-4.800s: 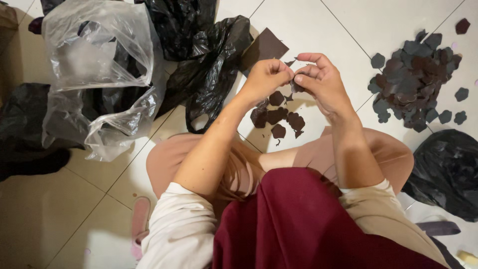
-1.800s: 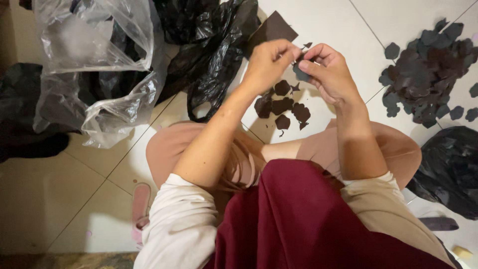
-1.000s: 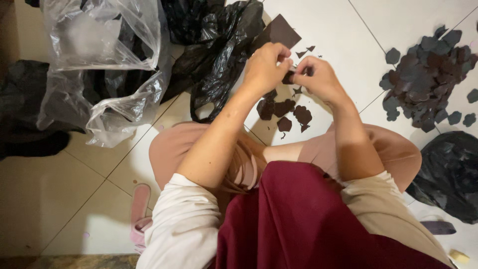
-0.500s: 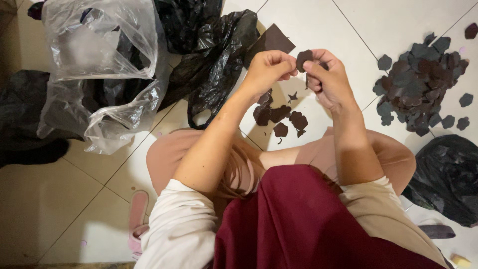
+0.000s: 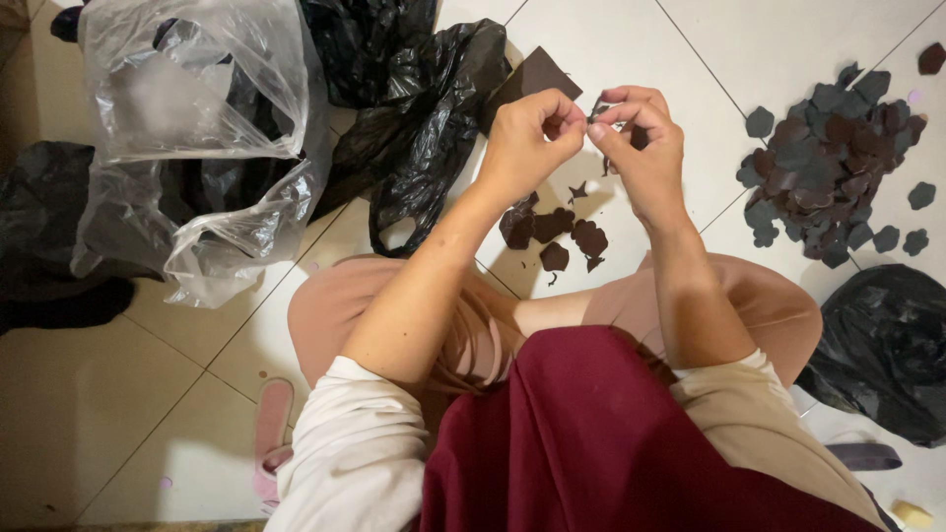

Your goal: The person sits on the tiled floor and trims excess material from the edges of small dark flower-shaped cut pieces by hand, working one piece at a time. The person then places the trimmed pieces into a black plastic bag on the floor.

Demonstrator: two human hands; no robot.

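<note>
Both hands are up over the floor [image 5: 641,39], left hand [image 5: 527,138] and right hand [image 5: 641,138] pinched together on one small dark cutout [image 5: 598,110] between the fingertips. A little cluster of cutouts [image 5: 552,232] sits right below them, with the big pile [image 5: 823,163] off to the right.

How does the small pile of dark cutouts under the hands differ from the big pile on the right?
The small pile holds only a handful of pieces, lying just below the left hand and right hand; the big pile holds many more, heaped and overlapping, with strays around its edge. The small pile looks uniformly dark brown; the big pile mixes brown and greyish pieces. Both lie on the white tiled floor.
</note>
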